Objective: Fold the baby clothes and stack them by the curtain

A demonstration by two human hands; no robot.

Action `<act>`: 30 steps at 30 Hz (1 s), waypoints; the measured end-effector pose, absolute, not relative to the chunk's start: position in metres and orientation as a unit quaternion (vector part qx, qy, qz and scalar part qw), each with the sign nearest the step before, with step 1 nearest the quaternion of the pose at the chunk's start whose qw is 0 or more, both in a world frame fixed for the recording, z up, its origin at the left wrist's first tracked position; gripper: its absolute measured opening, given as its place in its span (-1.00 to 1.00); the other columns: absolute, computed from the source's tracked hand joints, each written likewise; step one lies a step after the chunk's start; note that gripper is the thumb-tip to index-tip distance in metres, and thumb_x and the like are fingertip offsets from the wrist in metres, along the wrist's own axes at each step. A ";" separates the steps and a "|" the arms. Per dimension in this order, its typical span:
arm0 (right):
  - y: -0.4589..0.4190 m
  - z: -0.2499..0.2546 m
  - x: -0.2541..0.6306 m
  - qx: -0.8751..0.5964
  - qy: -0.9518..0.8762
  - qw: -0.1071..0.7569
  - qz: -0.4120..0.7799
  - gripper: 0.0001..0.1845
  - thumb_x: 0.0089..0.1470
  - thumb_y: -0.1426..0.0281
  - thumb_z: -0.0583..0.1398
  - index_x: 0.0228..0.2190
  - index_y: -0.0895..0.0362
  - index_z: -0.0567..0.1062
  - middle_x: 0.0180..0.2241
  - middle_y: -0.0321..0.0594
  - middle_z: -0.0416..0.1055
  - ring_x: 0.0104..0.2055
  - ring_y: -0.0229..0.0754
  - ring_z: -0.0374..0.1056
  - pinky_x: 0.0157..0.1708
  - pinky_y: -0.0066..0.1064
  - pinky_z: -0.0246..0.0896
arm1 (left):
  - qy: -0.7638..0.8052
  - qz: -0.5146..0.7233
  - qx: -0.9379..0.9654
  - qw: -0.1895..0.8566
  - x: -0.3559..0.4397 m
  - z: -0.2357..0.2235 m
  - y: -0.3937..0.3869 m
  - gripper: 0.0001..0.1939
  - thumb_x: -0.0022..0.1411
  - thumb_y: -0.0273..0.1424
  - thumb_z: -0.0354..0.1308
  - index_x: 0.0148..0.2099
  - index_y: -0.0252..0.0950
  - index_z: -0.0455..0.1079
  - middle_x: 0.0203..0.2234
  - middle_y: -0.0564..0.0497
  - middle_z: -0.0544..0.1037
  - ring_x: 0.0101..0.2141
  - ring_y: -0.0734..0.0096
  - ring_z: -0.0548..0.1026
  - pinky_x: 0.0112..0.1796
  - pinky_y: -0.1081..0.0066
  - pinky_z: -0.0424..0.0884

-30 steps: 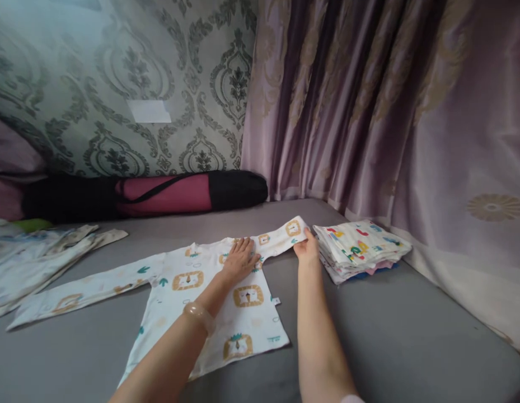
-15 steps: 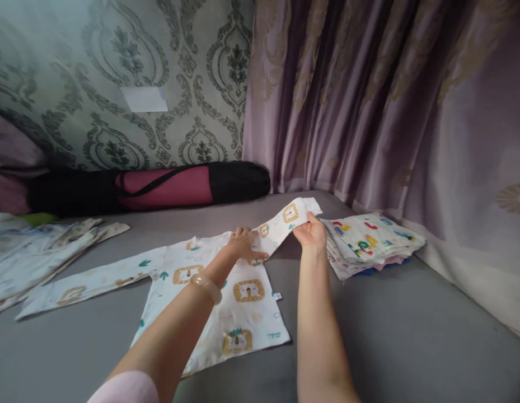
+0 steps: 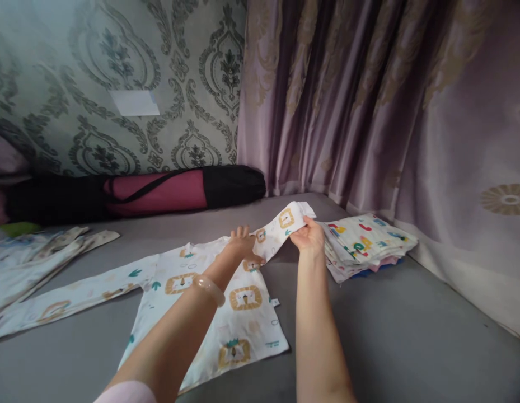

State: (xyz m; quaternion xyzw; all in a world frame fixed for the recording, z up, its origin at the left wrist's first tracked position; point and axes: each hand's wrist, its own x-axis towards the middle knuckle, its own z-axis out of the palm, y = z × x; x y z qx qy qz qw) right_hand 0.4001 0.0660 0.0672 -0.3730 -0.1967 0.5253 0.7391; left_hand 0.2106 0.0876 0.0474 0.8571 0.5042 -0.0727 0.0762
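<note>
A small white long-sleeved shirt (image 3: 246, 298) printed with lion faces and green leaves lies spread on the grey bed surface (image 3: 389, 336). Its left-hand sleeve stretches out flat to the left. My left hand (image 3: 243, 246), with a pale bangle at the wrist, rests with fingers spread on the shirt's right shoulder, where the other sleeve begins. Near that sleeve's cuff, my right hand (image 3: 309, 234) grips the fabric between thumb and fingers, and the sleeve angles up and away to the right. Part of the shirt is hidden under my left forearm.
Right of my right hand lies a stack of folded clothes (image 3: 369, 240), the top one with colourful prints. Loose clothes (image 3: 37, 268) lie in a heap at the left. Along the patterned wall sits a long black and maroon bag (image 3: 167, 190). Purple curtains (image 3: 327, 101) hang at the right.
The view has shifted slightly to the right. Both hands keep nearly the same place on the shirt, and the sleeve is still held at its cuff end.
</note>
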 end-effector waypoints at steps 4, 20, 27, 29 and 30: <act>0.065 0.067 0.402 -0.381 -0.163 0.739 0.531 -0.57 0.09 0.46 0.00 -0.02 0.22 0.42 -0.16 -0.02 0.53 -0.02 -0.05 0.42 0.04 -0.05 0.25 | 0.460 -0.027 0.883 0.088 0.199 0.036 0.086 -0.10 -0.09 0.19 0.16 0.16 -0.32 0.29 0.18 -0.33 0.20 0.13 -0.21 0.16 0.04 0.01 0.15; 0.062 0.079 0.390 -0.280 -0.025 0.778 0.562 -0.70 0.04 0.55 0.06 -0.20 0.13 0.47 -0.39 -0.22 0.56 -0.22 -0.14 0.49 -0.08 -0.12 0.35 | 0.451 -0.058 0.879 0.142 0.196 0.037 0.085 -0.01 -0.01 0.17 0.10 0.31 -0.34 0.06 0.30 -0.28 0.04 0.22 -0.23 0.04 0.14 -0.04 0.05; 0.058 0.090 0.375 -0.278 0.024 0.771 0.572 -0.72 0.02 0.57 0.06 -0.23 0.14 0.47 -0.44 -0.25 0.55 -0.30 -0.17 0.50 -0.13 -0.21 0.39 | 0.466 0.162 0.831 0.259 0.166 0.038 0.070 -0.22 0.08 0.02 0.16 0.25 -0.30 0.21 0.25 -0.27 0.19 0.23 -0.06 0.16 0.13 0.15 0.16; 0.057 0.094 0.369 -0.282 0.027 0.767 0.576 -0.72 0.02 0.57 0.07 -0.23 0.15 0.47 -0.46 -0.25 0.54 -0.31 -0.19 0.50 -0.17 -0.26 0.40 | 0.503 0.256 0.753 0.338 0.144 0.038 0.056 -0.30 0.10 -0.01 0.17 0.18 -0.30 0.29 0.15 -0.25 0.35 0.12 0.00 0.34 0.01 0.25 0.32; 0.058 0.096 0.366 -0.285 0.024 0.765 0.577 -0.71 0.02 0.57 0.07 -0.22 0.16 0.47 -0.46 -0.24 0.54 -0.31 -0.19 0.50 -0.18 -0.29 0.40 | 0.529 0.296 0.700 0.379 0.132 0.038 0.048 -0.35 0.09 -0.01 0.18 0.13 -0.31 0.34 0.08 -0.24 0.43 0.04 0.04 0.42 -0.06 0.28 0.38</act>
